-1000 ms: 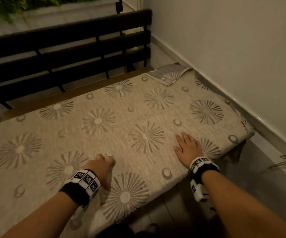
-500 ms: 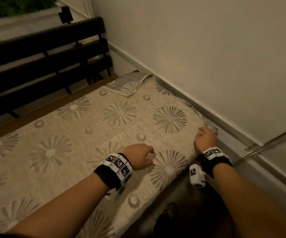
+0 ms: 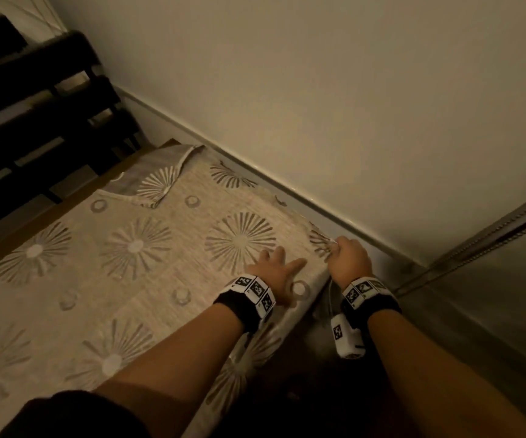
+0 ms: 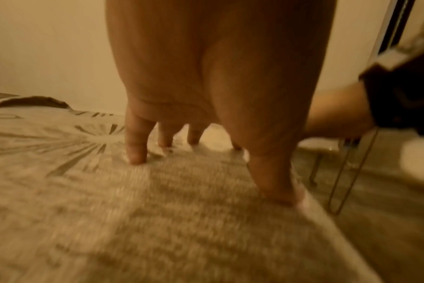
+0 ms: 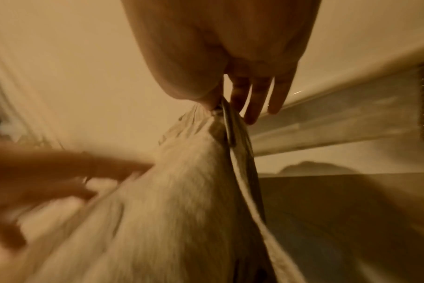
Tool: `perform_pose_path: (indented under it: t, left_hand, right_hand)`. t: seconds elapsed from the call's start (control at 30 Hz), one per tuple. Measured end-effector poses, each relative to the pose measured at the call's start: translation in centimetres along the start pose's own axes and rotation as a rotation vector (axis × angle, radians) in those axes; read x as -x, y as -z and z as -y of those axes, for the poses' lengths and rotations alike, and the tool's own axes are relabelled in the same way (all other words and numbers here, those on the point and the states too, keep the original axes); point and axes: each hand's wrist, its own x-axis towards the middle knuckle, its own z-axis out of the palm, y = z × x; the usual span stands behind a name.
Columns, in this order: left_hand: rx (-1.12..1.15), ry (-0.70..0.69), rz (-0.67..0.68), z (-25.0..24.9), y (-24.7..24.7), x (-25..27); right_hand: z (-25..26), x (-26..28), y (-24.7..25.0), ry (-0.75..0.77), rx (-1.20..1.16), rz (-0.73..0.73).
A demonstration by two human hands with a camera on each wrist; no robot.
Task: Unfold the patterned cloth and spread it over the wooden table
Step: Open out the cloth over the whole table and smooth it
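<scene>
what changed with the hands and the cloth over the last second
The right hand, flat on the patterned cloth a second ago, moved to the table's wall-side end and now pinches the cloth's edge there. The left hand slid right toward that end and opened from curled to flat, fingers pressing the cloth. The folded-back corner at the far end stays turned over.

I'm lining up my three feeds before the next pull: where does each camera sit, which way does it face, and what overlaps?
Head: worn high, looking forward and down at the beige starburst-patterned cloth beside the cream wall; both forearms, left hand and right hand show.
Left wrist: looks along the left hand's straight fingers pressing the cloth.
Right wrist: looks along the right hand, whose fingers pinch the cloth's edge.
Shared: each wrist view catches the other hand.
</scene>
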Motion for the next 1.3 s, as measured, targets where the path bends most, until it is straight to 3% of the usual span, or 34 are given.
perform_pose_path:
  t: [0.13,0.2,0.47,0.6,0.77,0.83,0.93,1.0,1.03,1.1,1.17,1.3]
  left_hand:
    - [0.014,0.018,0.023,-0.2,0.1,0.3]
    - [0.056,0.022,0.040,-0.4,0.3,0.3]
    - [0.171,0.063,0.007,-0.3,-0.1,0.4]
    - [0.176,0.079,0.015,-0.6,-0.1,0.3]
    - [0.212,0.090,0.028,-0.7,0.0,0.2]
    - [0.223,0.093,0.033,-0.7,0.1,0.2]
    - [0.231,0.096,0.028,-0.9,0.1,0.4]
    - [0.230,0.100,0.025,-0.9,0.0,0.4]
    - [0.228,0.103,0.024,-0.9,0.0,0.4]
    - [0.220,0.104,0.024,-0.9,0.0,0.4]
    - [0.214,0.100,0.019,-0.9,0.0,0.3]
    - [0.240,0.089,0.005,-0.5,-0.2,0.4]
  right_hand:
    - [-0.3,-2.1,1.5,-0.021,-0.447,0.017]
    - [0.5,-2.7,2.7,0.023,-0.522,0.017]
    - [-3.4,-3.1,0.5,-0.051,-0.305,0.091]
    - [-4.8,-3.1,-0.6,-0.156,-0.133,0.281]
    - [-3.8,-3.6,1.1,-0.264,-0.451,-0.057]
    - [-3.4,-4.0,1.5,-0.267,-0.556,-0.080]
    - [-3.6,-4.1,0.8,-0.175,-0.411,-0.099]
    - [-3.3,-3.7,0.4,0.045,-0.323,-0.139]
    - [-2.7,-3.4,0.3,0.193,-0.283,-0.090]
    - [-1.6,-2.6,-0.2,0.355,-0.210,0.160]
    - [-1.2,-2.5,-0.7,0.307,-0.171,0.341]
    - [0.2,-3.9,-0.6,0.163,-0.015,0.370]
